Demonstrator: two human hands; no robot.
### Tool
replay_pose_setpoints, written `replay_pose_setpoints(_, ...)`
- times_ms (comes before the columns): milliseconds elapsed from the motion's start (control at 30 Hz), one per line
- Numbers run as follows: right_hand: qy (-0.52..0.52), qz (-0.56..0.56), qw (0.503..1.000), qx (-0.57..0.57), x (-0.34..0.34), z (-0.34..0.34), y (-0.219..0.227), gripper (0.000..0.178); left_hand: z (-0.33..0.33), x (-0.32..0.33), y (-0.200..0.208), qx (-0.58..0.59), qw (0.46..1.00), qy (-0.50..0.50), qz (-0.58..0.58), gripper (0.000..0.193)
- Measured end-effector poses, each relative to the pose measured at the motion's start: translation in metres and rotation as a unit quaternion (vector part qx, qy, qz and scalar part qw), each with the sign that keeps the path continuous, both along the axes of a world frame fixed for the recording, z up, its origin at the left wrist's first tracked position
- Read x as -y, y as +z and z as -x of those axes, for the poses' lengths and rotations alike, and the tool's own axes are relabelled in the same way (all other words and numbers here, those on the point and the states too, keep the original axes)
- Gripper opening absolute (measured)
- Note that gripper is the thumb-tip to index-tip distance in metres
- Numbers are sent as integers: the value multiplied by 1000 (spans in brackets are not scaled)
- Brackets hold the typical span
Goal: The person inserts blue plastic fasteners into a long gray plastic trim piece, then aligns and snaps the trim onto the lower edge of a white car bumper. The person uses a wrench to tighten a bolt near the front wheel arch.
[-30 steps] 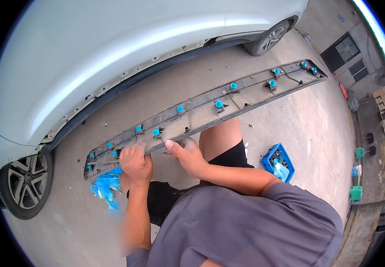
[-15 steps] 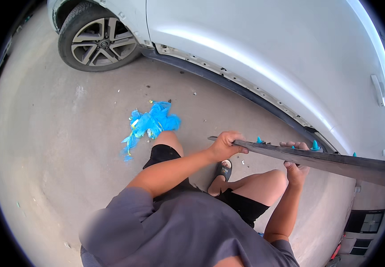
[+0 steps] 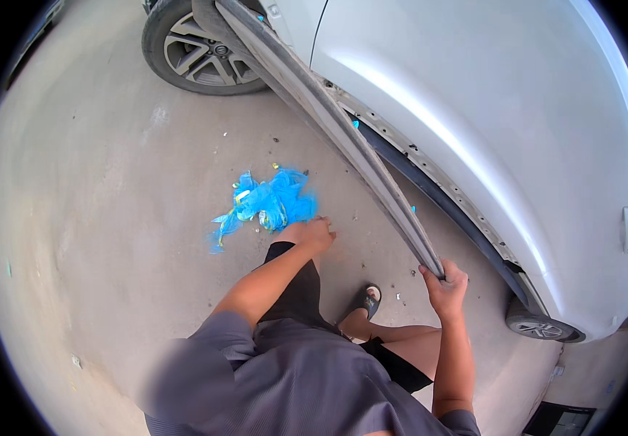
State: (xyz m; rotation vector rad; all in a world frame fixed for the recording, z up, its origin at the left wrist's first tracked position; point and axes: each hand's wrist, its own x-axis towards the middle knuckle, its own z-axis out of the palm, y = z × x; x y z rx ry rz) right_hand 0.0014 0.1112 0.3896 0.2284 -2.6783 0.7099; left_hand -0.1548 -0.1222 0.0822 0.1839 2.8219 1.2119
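My right hand (image 3: 447, 285) grips the lower end of a long dark rocker panel trim (image 3: 357, 151), thumb on its near face. The trim slants up and away to the left, its far end in front of the car's wheel. Small teal clips (image 3: 356, 124) stick out along the side toward the car. Off the trim, my left hand (image 3: 317, 234) is above my left knee, next to a crumpled blue plastic bag (image 3: 285, 196) on the ground. Its fingers are slightly smeared, and nothing shows in them.
A silver-white car (image 3: 466, 109) fills the upper right. Along its sill (image 3: 430, 163) runs a strip with holes, above a black lower edge. One wheel (image 3: 212, 54) stands at upper left, another (image 3: 543, 327) at right. Small debris dots the concrete floor (image 3: 132, 232).
The trim has swung round from pointing right to slanting up-left along the car. My left hand has let go of it and moved left to my knee; my right hand now holds its end.
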Motion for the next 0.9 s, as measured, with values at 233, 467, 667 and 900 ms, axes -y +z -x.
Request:
replay_pose_setpoints(233,11,-86,995,42,-36,12,-49,22,75,111,-94,92,974,57,199,63)
replay_pose_setpoints(467,-5,-104,987,125,-47,16,-70,25,-10,80,-187,189,955,55,-223,40)
replay_pose_setpoints(667,-34,-105,985,136,-88,52,-60,26,-17,138,-97,303,847,256,-352,37)
replay_pose_setpoints(900,-63,-104,982,146,-101,137,-47,25,52,12,83,242,822,-123,-502,82)
